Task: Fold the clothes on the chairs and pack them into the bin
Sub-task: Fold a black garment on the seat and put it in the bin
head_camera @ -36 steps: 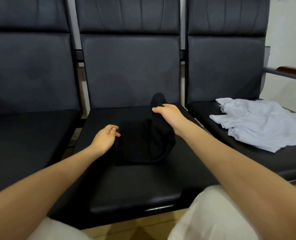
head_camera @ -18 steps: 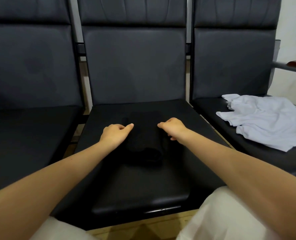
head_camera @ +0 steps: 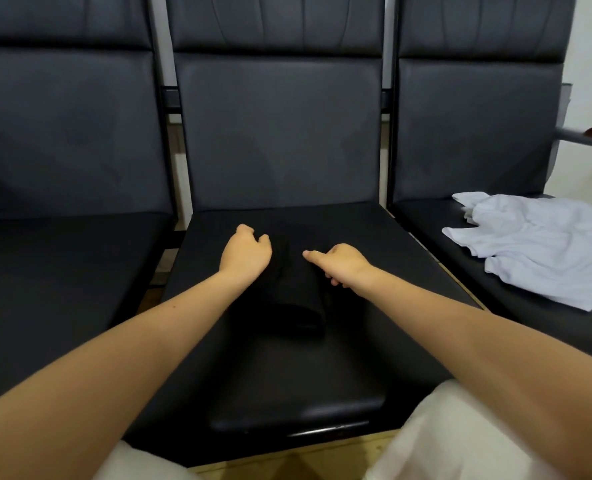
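Black garment (head_camera: pixel 296 289) now folded narrower, left hand (head_camera: pixel 244 254), right hand (head_camera: pixel 343 265) pressing it

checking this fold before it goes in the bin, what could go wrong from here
1. The black garment lies on an equally black middle seat, so its edges are hard to see; a loose flap could go unnoticed.
2. The left hand and right hand sit only at its far end, so lifting from there may let the near end unfold.
3. The white garment on the right seat remains crumpled; no bin is visible.
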Motion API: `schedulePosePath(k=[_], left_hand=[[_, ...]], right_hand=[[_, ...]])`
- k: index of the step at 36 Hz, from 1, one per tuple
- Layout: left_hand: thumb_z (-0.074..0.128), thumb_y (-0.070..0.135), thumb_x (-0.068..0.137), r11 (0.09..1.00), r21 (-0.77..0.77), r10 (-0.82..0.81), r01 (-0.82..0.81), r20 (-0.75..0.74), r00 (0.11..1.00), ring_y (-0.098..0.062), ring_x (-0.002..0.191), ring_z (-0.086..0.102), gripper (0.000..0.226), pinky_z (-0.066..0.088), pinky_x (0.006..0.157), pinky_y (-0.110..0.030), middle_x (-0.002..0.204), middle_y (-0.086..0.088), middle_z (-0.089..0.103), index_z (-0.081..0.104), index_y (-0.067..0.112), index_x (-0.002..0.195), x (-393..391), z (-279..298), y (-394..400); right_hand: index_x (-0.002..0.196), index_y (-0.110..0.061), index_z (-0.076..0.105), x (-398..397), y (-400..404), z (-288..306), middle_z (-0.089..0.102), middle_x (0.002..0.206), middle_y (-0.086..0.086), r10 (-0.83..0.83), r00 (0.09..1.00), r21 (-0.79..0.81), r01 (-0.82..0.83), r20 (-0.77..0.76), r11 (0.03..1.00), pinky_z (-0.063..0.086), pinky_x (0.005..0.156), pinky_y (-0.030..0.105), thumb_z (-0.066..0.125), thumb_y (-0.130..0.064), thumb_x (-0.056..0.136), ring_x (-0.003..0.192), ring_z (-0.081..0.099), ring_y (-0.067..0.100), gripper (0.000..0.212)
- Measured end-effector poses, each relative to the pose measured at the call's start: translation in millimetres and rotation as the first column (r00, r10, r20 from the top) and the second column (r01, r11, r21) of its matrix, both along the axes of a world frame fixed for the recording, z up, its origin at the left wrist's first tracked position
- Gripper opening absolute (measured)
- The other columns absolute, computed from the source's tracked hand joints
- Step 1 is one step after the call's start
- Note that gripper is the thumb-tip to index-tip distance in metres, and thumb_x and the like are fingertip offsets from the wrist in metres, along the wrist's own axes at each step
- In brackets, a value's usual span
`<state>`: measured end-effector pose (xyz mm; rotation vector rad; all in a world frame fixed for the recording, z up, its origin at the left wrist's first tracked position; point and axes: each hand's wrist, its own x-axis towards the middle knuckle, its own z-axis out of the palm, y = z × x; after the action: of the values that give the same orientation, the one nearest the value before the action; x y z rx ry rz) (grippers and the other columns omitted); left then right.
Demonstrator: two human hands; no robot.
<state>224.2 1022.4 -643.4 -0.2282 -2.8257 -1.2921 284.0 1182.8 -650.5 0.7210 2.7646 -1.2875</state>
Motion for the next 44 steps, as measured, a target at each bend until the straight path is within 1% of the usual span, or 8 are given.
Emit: schedulePosePath(k=[5, 11, 18, 26, 32, 36, 39, 44], left_hand=[[0.038, 0.035, 0.101, 0.906, -0.424, -0.011, 0.008, -0.004, 1.0, -0.029, 0.109, 0.056, 0.043, 0.049, 0.085, -0.039, 0.123, -0.012, 0.056, 0.047, 0.006, 0.131, -1.1, -19.7, -24.2], [0.034, 0.035, 0.102, 0.903, -0.429, -0.046, 0.04, -0.004, 0.999, -0.028, 0.113, 0.054, 0.044, 0.046, 0.085, -0.038, 0.127, -0.011, 0.055, 0.048, 0.007, 0.133, 4.1, -20.5, -25.9], [0.045, 0.035, 0.101, 0.994, 0.074, -0.097, 0.085, 0.178, 0.979, -0.024, 0.133, 0.044, 0.048, 0.035, 0.11, -0.036, 0.143, -0.005, 0.048, 0.045, 0.01, 0.142, 11.0, -9.2, -30.7], [0.028, 0.073, 0.09, 0.731, 0.681, -0.483, -0.04, 0.558, 0.675, -0.026, 0.108, 0.063, 0.063, 0.05, 0.088, -0.043, 0.112, -0.003, 0.071, 0.061, 0.028, 0.119, 35.2, 14.7, -29.7], [0.043, 0.072, 0.086, 0.464, 0.867, -0.549, -0.181, 0.442, 0.709, -0.03, 0.103, 0.068, 0.068, 0.051, 0.081, -0.043, 0.115, -0.011, 0.07, 0.067, 0.017, 0.119, 51.5, 45.5, -30.4], [0.054, 0.048, 0.093, 0.335, 0.92, -0.443, -0.204, 0.345, 0.828, -0.027, 0.103, 0.069, 0.045, 0.052, 0.083, -0.042, 0.119, -0.01, 0.069, 0.065, 0.015, 0.122, 48.3, 57.5, -35.6], [0.052, 0.037, 0.097, 0.338, 0.914, -0.353, -0.225, 0.344, 0.87, -0.027, 0.105, 0.066, 0.038, 0.052, 0.083, -0.04, 0.119, -0.011, 0.068, 0.064, 0.012, 0.122, 44.3, 64.9, -37.7], [0.053, 0.037, 0.097, 0.342, 0.908, -0.275, -0.243, 0.344, 0.898, -0.027, 0.102, 0.065, 0.038, 0.052, 0.075, -0.041, 0.117, -0.011, 0.068, 0.064, 0.011, 0.122, 50.1, 75.5, -35.6]], right_hand=[[0.08, -0.015, 0.058, 5.7, -20.7, 1.1, 0.062, 0.08, -0.002, 0.087, 0.992, 0.216, -0.104, 0.087, 0.971, 0.046, 0.061, 0.028, 0.059, -0.069, 0.08, 0.074, 0.06, 0.014, 0.054], [0.078, -0.017, 0.055, 1.1, -28.4, -2.8, 0.06, 0.08, -0.004, 0.118, 0.991, 0.228, -0.13, 0.063, 0.965, 0.046, 0.065, 0.029, 0.06, -0.053, 0.087, 0.077, 0.06, 0.015, 0.037], [0.111, -0.013, 0.056, 4.1, -32.4, 8.7, 0.064, 0.107, 0.005, -0.015, 0.974, -0.397, -0.079, -0.228, 0.914, 0.054, 0.083, 0.033, 0.056, -0.025, 0.09, 0.097, 0.063, 0.02, 0.025], [0.098, -0.011, 0.058, 19.8, -24.1, 57.8, 0.063, 0.087, 0.008, -0.22, 0.921, -0.751, -0.107, -0.322, 0.652, 0.05, 0.064, 0.027, 0.058, -0.012, 0.087, 0.076, 0.061, 0.021, 0.012], [0.085, -0.008, 0.07, 34.5, -19.1, 71.2, 0.069, 0.083, 0.009, -0.056, 0.955, -0.826, -0.223, -0.293, 0.517, 0.051, 0.076, 0.033, 0.058, -0.015, 0.081, 0.075, 0.065, 0.024, 0.014], [0.09, -0.008, 0.072, 30.9, -25.4, 65.2, 0.072, 0.094, 0.011, 0.029, 0.966, -0.752, -0.22, -0.258, 0.621, 0.051, 0.092, 0.038, 0.064, -0.02, 0.074, 0.086, 0.068, 0.028, 0.021], [0.105, -0.009, 0.07, 25.4, -29.5, 44.1, 0.073, 0.104, 0.013, 0.028, 0.975, -0.631, -0.164, -0.22, 0.758, 0.053, 0.094, 0.041, 0.072, -0.029, 0.079, 0.097, 0.069, 0.029, 0.033], [0.112, -0.016, 0.071, 29.4, -36.5, 12.5, 0.073, 0.108, 0.002, 0.165, 0.976, -0.665, -0.216, -0.139, 0.715, 0.052, 0.093, 0.034, 0.069, -0.052, 0.081, 0.102, 0.068, 0.018, 0.047]])
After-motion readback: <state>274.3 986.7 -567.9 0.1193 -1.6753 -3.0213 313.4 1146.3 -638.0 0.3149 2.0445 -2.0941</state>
